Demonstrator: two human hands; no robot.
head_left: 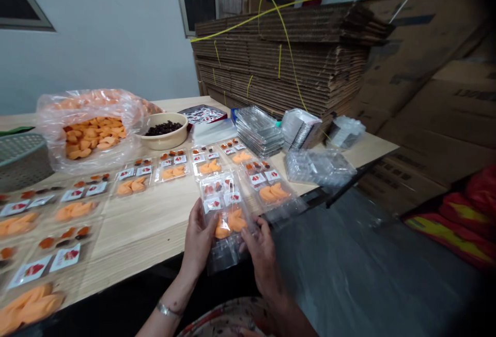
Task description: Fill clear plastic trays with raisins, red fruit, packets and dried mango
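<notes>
Between my two hands is a clear plastic tray pack (223, 215), its near end past the table's front edge. Orange curved pieces lie in its near part, two white sachets with a red print in the middle, and small dark and orange bits at the far end. My left hand (199, 236) grips its left side, thumb on top. My right hand (259, 241) holds the right near corner, fingers curled round it. Just to the right lies a similar filled tray (274, 192). Several more filled trays (132, 184) stand in rows to the left.
A plastic bag of orange pieces (95, 135) and a cream bowl of dark dried fruit (165, 133) stand at the back left, beside a tray of sachets (203, 115). Stacked clear trays (259, 130) are at the back right. Flattened cartons (279, 58) rise behind.
</notes>
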